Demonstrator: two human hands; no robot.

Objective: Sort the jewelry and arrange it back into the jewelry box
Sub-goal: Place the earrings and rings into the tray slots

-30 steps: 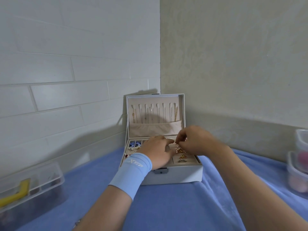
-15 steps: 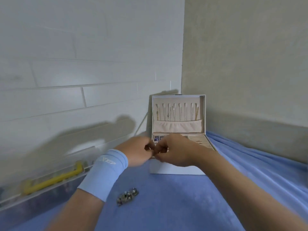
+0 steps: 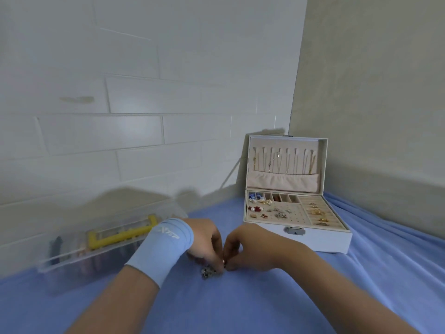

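- At nine o'clock, one clear yellow-handled box; at two, one open white jewelry box.
- Our left hand and right hand crowd one dark jewelry cluster; grip unclear.

Matt, softly creased: the blue cloth sheet. Smooth outside, velvety beige lining: the white jewelry box. Glossy: the clear plastic storage case.

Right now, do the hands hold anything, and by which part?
Cannot be told: left hand and right hand meet fingertips over the jewelry pile.
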